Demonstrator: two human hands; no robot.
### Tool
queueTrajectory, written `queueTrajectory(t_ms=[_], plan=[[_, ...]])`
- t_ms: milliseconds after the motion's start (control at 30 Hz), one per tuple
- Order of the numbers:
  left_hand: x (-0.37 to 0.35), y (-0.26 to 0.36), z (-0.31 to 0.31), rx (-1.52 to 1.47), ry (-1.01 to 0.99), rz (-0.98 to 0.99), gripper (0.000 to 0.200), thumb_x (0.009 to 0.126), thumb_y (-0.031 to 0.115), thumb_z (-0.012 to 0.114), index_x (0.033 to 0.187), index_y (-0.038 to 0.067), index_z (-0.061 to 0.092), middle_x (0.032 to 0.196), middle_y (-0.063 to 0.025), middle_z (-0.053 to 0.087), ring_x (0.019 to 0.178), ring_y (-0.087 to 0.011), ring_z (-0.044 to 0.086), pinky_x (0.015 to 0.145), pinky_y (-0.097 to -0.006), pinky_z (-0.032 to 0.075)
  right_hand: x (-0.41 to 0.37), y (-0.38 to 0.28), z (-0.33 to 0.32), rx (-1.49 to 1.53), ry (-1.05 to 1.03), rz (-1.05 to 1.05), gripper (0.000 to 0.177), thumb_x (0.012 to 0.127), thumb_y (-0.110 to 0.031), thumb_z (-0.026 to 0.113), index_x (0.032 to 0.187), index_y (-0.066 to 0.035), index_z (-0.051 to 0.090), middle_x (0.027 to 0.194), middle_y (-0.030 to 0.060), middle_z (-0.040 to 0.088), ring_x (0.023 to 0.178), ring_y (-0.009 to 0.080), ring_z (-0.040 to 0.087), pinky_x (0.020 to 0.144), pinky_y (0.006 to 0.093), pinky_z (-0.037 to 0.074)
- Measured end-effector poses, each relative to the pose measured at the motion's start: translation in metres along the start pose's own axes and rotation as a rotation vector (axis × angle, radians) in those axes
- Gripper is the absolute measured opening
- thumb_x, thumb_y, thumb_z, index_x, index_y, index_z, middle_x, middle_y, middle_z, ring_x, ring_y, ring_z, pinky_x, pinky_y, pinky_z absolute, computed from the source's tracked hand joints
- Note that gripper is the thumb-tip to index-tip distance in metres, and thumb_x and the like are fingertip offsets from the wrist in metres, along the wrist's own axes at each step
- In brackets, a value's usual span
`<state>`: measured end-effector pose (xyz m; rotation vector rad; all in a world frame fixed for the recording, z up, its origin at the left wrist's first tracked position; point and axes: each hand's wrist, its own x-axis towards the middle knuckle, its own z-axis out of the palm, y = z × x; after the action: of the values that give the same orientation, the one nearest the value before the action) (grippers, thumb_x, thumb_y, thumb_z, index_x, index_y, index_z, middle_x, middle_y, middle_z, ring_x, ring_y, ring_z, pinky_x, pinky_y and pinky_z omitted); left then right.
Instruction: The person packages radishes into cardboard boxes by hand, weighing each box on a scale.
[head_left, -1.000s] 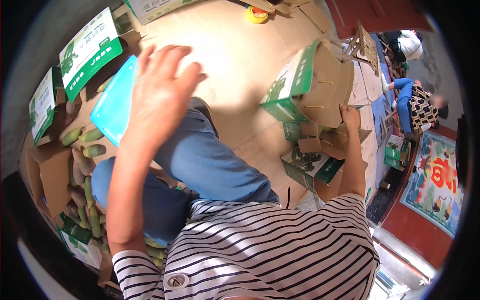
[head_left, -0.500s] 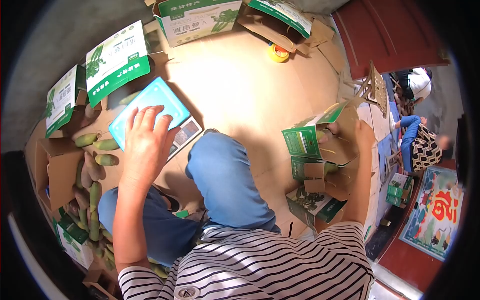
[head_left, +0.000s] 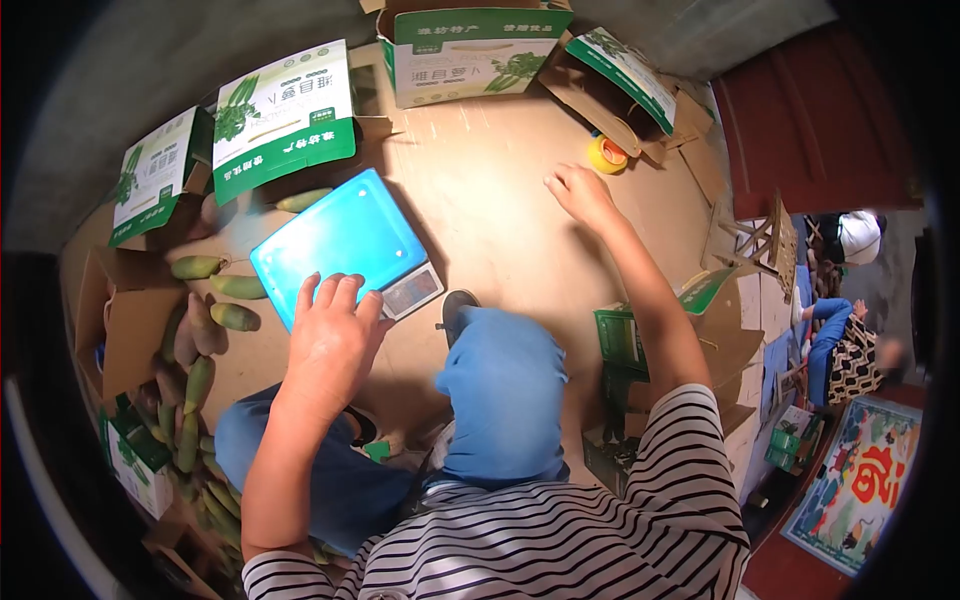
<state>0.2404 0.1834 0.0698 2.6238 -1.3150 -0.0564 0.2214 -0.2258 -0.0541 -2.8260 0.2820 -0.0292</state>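
Note:
My left hand (head_left: 335, 335) lies with spread fingers on the near edge of the blue top of a weighing scale (head_left: 345, 240). The scale's display panel (head_left: 412, 290) faces my knee. My right hand (head_left: 582, 195) is stretched forward above the cardboard-covered floor, its fingers loosely bent and slightly apart, with nothing visible in them. Just beyond it lies a roll of yellow tape (head_left: 606, 155), apart from the fingers. Below my right forearm stands an open green carton (head_left: 622, 340), partly hidden by the arm.
Green radishes (head_left: 235, 317) lie loose and piled on the left beside a brown carton (head_left: 135, 320). Printed radish cartons (head_left: 285, 120) line the back left, with another carton (head_left: 480, 60) at the back. At the right, a person (head_left: 835, 335) sits near a wooden stool (head_left: 770, 240).
My right hand has left the open carton on the right and reached forward near the tape. My left hand has slid from the scale's middle to its near edge. The view has shifted.

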Motion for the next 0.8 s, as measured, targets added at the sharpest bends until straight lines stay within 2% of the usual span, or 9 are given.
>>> queueTrajectory(t_ms=[100, 233, 400, 433, 600, 633, 800], plan=[[-0.002, -0.006, 0.000, -0.016, -0.019, -0.021, 0.028, 0.079, 0.019, 0.073, 0.099, 0.003, 0.063, 0.111, -0.0151, 0.061, 0.106, -0.0326, 0.057, 0.101, -0.0503, 0.041, 0.051, -0.026, -0.008, -0.039, -0.007, 0.036, 0.023, 0.092, -0.026, 0.053, 0.098, -0.008, 0.066, 0.108, 0.0142, 0.063, 0.101, 0.0328, 0.061, 0.088, 0.0446, 0.049], [-0.004, -0.010, -0.002, -0.030, -0.048, -0.054, 0.028, 0.078, 0.018, 0.073, 0.099, 0.003, 0.063, 0.112, -0.0159, 0.061, 0.108, -0.0332, 0.057, 0.101, -0.0511, 0.041, 0.101, -0.041, -0.009, -0.113, 0.129, -0.040, 0.019, 0.089, -0.021, 0.058, 0.101, -0.009, 0.067, 0.111, 0.0113, 0.062, 0.109, 0.0314, 0.057, 0.091, 0.0432, 0.048], [-0.008, -0.013, 0.000, -0.050, -0.098, -0.062, 0.032, 0.076, 0.018, 0.075, 0.101, 0.002, 0.063, 0.114, -0.0168, 0.061, 0.111, -0.0333, 0.056, 0.102, -0.0516, 0.040, 0.171, -0.041, -0.005, -0.268, 0.385, -0.183, 0.032, 0.086, -0.019, 0.062, 0.115, -0.006, 0.063, 0.125, 0.0106, 0.059, 0.114, 0.0304, 0.055, 0.096, 0.0433, 0.046], [-0.009, -0.014, 0.002, -0.043, -0.103, -0.059, 0.032, 0.076, 0.018, 0.075, 0.101, 0.002, 0.063, 0.114, -0.0168, 0.060, 0.111, -0.0333, 0.056, 0.102, -0.0517, 0.040, 0.185, -0.044, -0.009, -0.294, 0.335, -0.169, 0.042, 0.086, -0.020, 0.062, 0.125, -0.006, 0.058, 0.137, 0.0110, 0.052, 0.124, 0.0309, 0.050, 0.102, 0.0439, 0.043], [-0.011, -0.016, -0.001, -0.060, -0.106, -0.074, 0.034, 0.077, 0.020, 0.073, 0.104, 0.003, 0.063, 0.115, -0.0177, 0.060, 0.112, -0.0334, 0.056, 0.103, -0.0521, 0.040, 0.249, -0.060, -0.014, -0.428, 0.368, -0.142, 0.054, 0.087, -0.018, 0.060, 0.139, -0.009, 0.047, 0.150, 0.0104, 0.039, 0.138, 0.0318, 0.036, 0.110, 0.0460, 0.035], [-0.011, -0.016, -0.002, -0.059, -0.104, -0.067, 0.033, 0.078, 0.022, 0.071, 0.104, 0.003, 0.063, 0.114, -0.0183, 0.060, 0.112, -0.0332, 0.056, 0.102, -0.0524, 0.040, 0.260, -0.063, -0.015, -0.464, 0.342, -0.118, 0.058, 0.089, -0.018, 0.060, 0.143, -0.011, 0.041, 0.153, 0.0092, 0.035, 0.140, 0.0296, 0.033, 0.112, 0.0443, 0.033], [-0.017, -0.020, -0.004, -0.027, -0.127, -0.063, 0.033, 0.078, 0.021, 0.068, 0.104, 0.002, 0.063, 0.113, -0.0195, 0.061, 0.112, -0.0329, 0.056, 0.101, -0.0528, 0.041, 0.300, -0.059, 0.002, -0.444, 0.278, -0.063, 0.068, 0.088, -0.020, 0.062, 0.149, -0.015, 0.032, 0.151, 0.0083, 0.037, 0.139, 0.0289, 0.034, 0.112, 0.0422, 0.032]])
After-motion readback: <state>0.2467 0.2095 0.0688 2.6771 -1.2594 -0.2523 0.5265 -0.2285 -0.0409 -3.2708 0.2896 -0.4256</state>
